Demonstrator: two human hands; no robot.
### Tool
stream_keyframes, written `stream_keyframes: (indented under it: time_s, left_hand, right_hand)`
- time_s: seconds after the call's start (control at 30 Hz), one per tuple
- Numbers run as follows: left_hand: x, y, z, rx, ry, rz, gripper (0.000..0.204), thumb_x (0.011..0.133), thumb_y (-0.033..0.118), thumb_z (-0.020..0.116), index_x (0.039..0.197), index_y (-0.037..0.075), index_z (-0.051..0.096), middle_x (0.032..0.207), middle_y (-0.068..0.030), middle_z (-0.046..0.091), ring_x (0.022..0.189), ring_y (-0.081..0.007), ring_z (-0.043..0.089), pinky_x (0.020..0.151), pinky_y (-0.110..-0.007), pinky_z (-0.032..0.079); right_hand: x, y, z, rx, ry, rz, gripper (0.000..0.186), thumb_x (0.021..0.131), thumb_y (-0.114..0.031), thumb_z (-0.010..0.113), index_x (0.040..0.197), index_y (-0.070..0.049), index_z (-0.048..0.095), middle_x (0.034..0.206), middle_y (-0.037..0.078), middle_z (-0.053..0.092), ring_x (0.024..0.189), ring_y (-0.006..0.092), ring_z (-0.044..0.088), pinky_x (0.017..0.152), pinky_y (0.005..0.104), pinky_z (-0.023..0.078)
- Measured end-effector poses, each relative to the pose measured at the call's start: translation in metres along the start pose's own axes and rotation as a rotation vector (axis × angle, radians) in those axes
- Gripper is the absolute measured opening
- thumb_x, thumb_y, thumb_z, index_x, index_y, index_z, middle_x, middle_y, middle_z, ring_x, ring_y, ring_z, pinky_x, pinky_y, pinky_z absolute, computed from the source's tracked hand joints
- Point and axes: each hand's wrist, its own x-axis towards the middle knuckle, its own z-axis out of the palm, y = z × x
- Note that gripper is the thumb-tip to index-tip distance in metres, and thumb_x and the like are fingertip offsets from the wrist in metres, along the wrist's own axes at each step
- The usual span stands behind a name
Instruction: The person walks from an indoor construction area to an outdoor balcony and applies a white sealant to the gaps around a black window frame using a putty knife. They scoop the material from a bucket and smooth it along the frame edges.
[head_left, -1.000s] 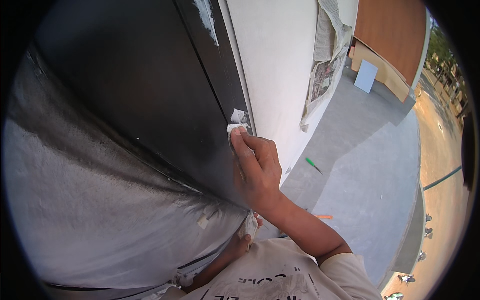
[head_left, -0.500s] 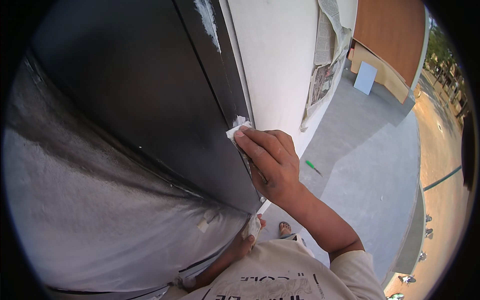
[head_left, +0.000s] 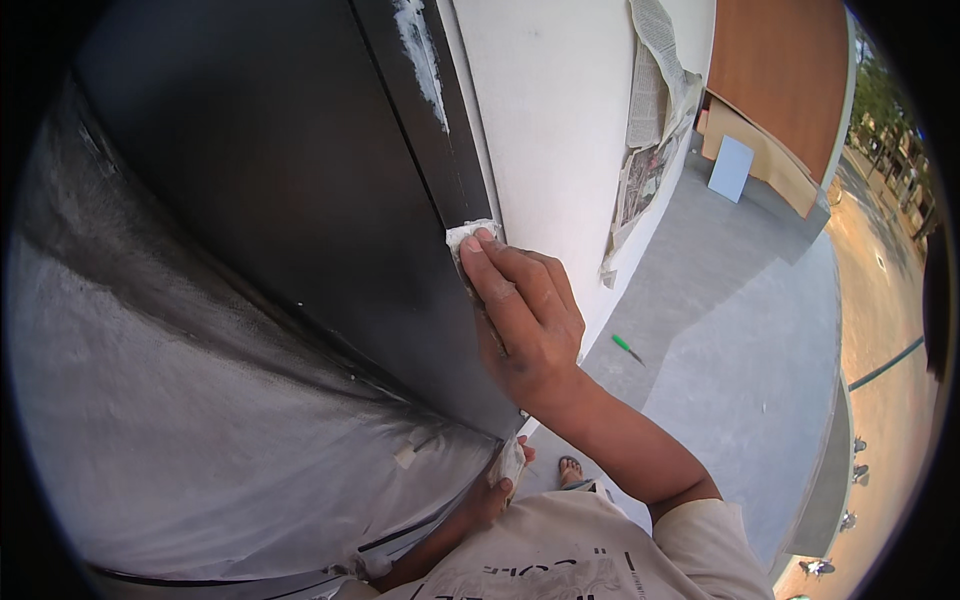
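My right hand (head_left: 535, 325) pinches a flat, white-smeared putty scraper (head_left: 462, 238). Its edge rests against the black frame strip (head_left: 462, 185) beside a large black panel (head_left: 270, 170). The fingers hide most of the scraper. Higher on the strip is a rough streak of white putty (head_left: 420, 65). Low down, close to my body, my left hand (head_left: 487, 500) is closed around a whitish, putty-smeared piece (head_left: 511, 461); its exact kind cannot be made out.
Clear plastic sheeting (head_left: 250, 480) hangs at the left. Torn newspaper (head_left: 645, 170) is stuck to the white wall (head_left: 560, 120). A green-handled tool (head_left: 627, 348) lies on the grey floor (head_left: 740, 370). A pale blue board (head_left: 731, 168) leans farther back.
My right hand and scraper have moved up along the black strip. The white lump that showed above the scraper is no longer visible separately. My left hand stays low with its piece.
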Motion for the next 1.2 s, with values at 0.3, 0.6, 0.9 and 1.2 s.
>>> stream_keyframes:
  time_s: [0.3, 0.6, 0.9, 1.2]
  left_hand:
    - [0.010, 0.011, 0.007, 0.048, -0.070, 0.033, 0.089, 0.089, 0.058, 0.053, 0.145, -0.004, 0.021, 0.133, -0.0143, 0.044, 0.130, -0.0236, 0.040, 0.113, -0.040, 0.025]
    - [0.005, -0.013, 0.008, -0.049, -0.008, 0.056, 0.091, 0.088, 0.058, 0.056, 0.145, -0.004, 0.022, 0.134, -0.0145, 0.044, 0.131, -0.0237, 0.040, 0.114, -0.040, 0.025]
    - [0.010, 0.002, 0.005, 0.032, -0.043, 0.065, 0.090, 0.088, 0.058, 0.055, 0.145, -0.004, 0.022, 0.133, -0.0144, 0.045, 0.130, -0.0242, 0.041, 0.113, -0.040, 0.026]
    - [-0.007, 0.001, 0.004, 0.240, 0.028, 0.042, 0.069, 0.095, 0.052, 0.041, 0.139, -0.001, 0.039, 0.137, -0.0147, 0.048, 0.130, -0.0232, 0.042, 0.109, -0.037, 0.029]
  right_hand:
    - [0.012, 0.012, -0.035, 0.018, -0.116, -0.102, 0.043, 0.068, 0.006, 0.071, 0.110, -0.004, 0.067, 0.104, 0.008, 0.066, 0.088, 0.0248, 0.063, 0.082, 0.0347, 0.048]
    - [-0.002, 0.010, -0.028, 0.053, -0.210, -0.067, 0.045, 0.066, 0.008, 0.069, 0.110, -0.005, 0.067, 0.107, 0.008, 0.065, 0.090, 0.0241, 0.062, 0.079, 0.0338, 0.048]
    - [0.026, 0.001, -0.039, 0.148, -0.134, 0.085, 0.030, 0.079, 0.008, 0.064, 0.107, -0.003, 0.067, 0.102, 0.011, 0.066, 0.082, 0.0235, 0.065, 0.067, 0.0307, 0.051]
    - [0.036, -0.035, -0.002, -0.059, 0.000, 0.174, 0.030, 0.078, 0.005, 0.066, 0.107, -0.001, 0.066, 0.090, 0.011, 0.064, 0.075, 0.0238, 0.064, 0.062, 0.0319, 0.050]
